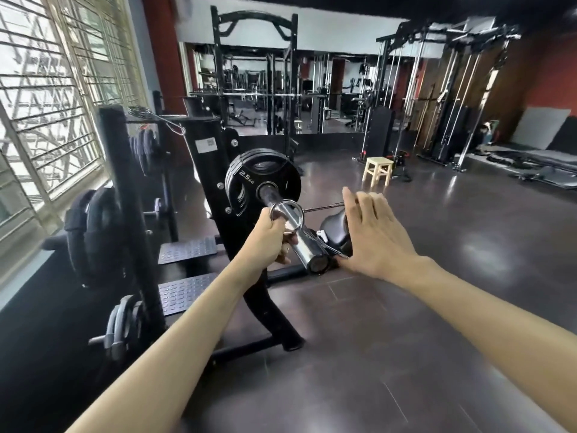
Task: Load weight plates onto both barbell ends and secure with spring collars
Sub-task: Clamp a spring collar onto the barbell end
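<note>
The barbell's chrome sleeve (304, 245) points toward me, with its dark end cap nearest. Several black plates marked 2.5 kg (249, 179) sit pushed up at the inner end of the sleeve. A silver spring collar (286, 213) rings the sleeve about halfway along, apart from the plates. My left hand (271, 237) is shut on the collar's handles from the left. To the right of the sleeve's end, my right hand (376, 235) is flat with fingers spread, its thumb near the end cap, holding nothing.
A black plate tree (125, 214) with more plates stands at the left by the window. The bench rack's black upright (212, 170) and its feet lie under the bar. A wooden stool (378, 170) stands farther back on the dark floor. Cable machines line the right side.
</note>
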A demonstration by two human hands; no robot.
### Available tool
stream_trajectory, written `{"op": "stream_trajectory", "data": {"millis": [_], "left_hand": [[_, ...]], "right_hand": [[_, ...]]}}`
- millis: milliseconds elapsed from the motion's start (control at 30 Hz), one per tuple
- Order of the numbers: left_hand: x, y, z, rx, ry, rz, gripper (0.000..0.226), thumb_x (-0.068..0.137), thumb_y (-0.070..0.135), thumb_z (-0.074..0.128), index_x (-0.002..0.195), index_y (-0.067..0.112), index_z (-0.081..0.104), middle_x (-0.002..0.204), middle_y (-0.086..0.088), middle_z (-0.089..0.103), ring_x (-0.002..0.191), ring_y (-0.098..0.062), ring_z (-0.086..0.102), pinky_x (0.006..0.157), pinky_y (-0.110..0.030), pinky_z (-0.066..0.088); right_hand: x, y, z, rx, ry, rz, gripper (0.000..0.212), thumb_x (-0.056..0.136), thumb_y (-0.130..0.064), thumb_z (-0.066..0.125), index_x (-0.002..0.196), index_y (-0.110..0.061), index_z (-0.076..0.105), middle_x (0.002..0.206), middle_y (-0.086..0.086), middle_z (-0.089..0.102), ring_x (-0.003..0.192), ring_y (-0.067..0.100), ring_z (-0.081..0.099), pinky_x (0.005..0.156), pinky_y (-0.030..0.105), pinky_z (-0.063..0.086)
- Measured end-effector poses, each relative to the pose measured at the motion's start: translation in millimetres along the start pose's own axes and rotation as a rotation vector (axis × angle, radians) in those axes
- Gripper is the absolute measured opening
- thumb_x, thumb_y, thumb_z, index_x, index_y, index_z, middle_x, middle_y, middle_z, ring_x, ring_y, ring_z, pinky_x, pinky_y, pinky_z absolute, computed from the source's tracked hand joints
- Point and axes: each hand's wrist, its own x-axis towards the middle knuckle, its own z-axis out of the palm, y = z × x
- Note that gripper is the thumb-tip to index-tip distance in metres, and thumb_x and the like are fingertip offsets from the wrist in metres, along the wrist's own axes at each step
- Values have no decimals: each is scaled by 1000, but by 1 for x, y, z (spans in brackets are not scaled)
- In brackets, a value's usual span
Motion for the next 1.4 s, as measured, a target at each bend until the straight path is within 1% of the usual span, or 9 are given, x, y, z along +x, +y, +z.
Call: {"op": "stream_trajectory", "data": {"millis": [133,267,433,567,767,900,1100,1233,1400], "left_hand": [[-10,-8,3,-55,-89,-123,27,107,42,37,117,22,52,92,-7,73,59,-9,55,56,-25,55],[-14,-7,10,-126,-51,-326,79,93,79,23,102,13,65,96,-12,79,62,-14,60,53,-27,56],[-16,-8,14,17,-125,-404,101,86,87,12,109,6,68,74,-5,78,60,-16,62,61,-26,54],[-20,-7,16,47,-237,-476,101,86,88,13,94,4,69,67,-4,74,47,-12,60,50,-22,49],[-29,-20,25,-29,-293,-562,78,90,79,34,90,8,66,60,1,65,53,-12,60,48,-20,48],[-30,-34,30,-90,-280,-583,77,91,76,38,96,6,70,69,-1,72,66,-15,65,48,-22,51],[-29,-37,33,-83,-267,-561,78,93,75,37,104,6,71,84,-2,78,69,-14,68,56,-23,55],[-27,-31,36,-106,-265,-581,75,93,73,37,109,7,69,99,-6,80,67,-13,68,57,-23,55],[-19,-30,45,-2,-233,-567,86,76,87,50,113,11,67,84,0,79,70,-13,71,63,-26,59]], "right_hand": [[-13,8,14,-5,52,-64,103,62,-67,77,130,5,48,125,18,51,122,37,45,116,46,36],[-23,11,18,11,39,-81,93,67,-56,79,130,5,50,124,19,56,118,37,54,104,41,47],[-35,17,31,1,98,-99,92,73,-57,75,139,3,48,111,15,52,100,32,53,93,45,52],[-45,28,42,15,185,-107,72,65,-45,89,113,-2,57,99,13,52,85,30,50,77,44,55],[-62,43,59,-58,254,-165,72,49,-35,97,102,-2,60,91,13,53,83,28,45,81,40,50],[-64,42,76,-51,229,-165,75,49,-32,97,101,-7,50,92,13,51,83,30,47,79,42,53],[-56,41,99,48,227,-138,71,50,-13,92,100,-10,42,96,10,42,81,26,42,74,39,53],[-47,42,106,66,248,-164,68,53,-12,90,98,-13,39,94,9,49,77,26,48,72,39,53],[-40,43,111,62,364,-179,65,51,-9,87,98,-11,41,88,11,56,72,27,52,66,39,54]]}}
